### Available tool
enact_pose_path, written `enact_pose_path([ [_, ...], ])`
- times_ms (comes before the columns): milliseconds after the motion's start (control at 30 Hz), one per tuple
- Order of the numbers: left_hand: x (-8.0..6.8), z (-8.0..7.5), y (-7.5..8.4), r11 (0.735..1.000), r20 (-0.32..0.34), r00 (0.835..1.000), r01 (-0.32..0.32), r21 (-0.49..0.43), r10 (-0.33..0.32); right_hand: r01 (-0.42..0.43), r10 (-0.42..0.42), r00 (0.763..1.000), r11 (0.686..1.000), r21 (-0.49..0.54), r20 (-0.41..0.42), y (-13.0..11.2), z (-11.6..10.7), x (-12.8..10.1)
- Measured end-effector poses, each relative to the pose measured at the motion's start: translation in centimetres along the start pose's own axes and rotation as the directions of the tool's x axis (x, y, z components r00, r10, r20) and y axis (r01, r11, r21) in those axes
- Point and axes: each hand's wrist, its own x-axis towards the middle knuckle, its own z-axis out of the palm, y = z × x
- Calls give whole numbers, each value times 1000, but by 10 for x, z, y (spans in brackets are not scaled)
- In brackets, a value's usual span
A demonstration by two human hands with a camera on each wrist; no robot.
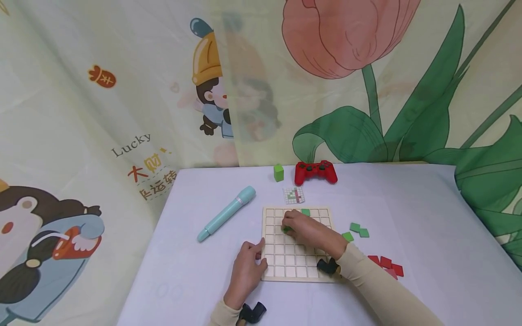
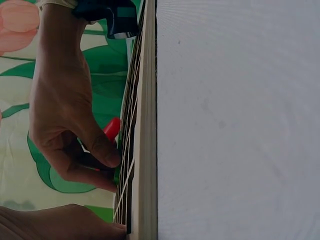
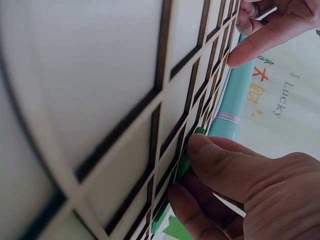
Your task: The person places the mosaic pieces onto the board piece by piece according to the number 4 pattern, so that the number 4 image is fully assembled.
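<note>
Now the right hand (image 1: pixel 303 230) pinches a green tile (image 3: pixel 184 164) low over an upper cell of the wooden grid board (image 1: pixel 272 268), and it wants squaring to the slats before pressing flat, while the left hand (image 1: pixel 246 267), fingers relaxed, steadies the board's near-left edge.

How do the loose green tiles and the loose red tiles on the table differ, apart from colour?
The green tiles lie farther from the person, level with the middle of the wooden grid board; the red tiles lie nearer, level with its near edge. The green tiles are spread out, one apart from the other two; the red tiles are bunched, touching or overlapping. Both groups are flat squares lying right of the board, near the right hand.
</note>
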Motion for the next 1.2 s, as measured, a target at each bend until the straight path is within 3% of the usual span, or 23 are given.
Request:
enact_pose_path([
  [567,0,0,0,1000,10,1000,14,-25,-14,82,-83,996,996,-15,-22,3,-2,-1],
  [1200,-1,-2,2,1000,6,1000,4,-10,-4,62,-62,998,995,-75,14,-3,-6,1],
])
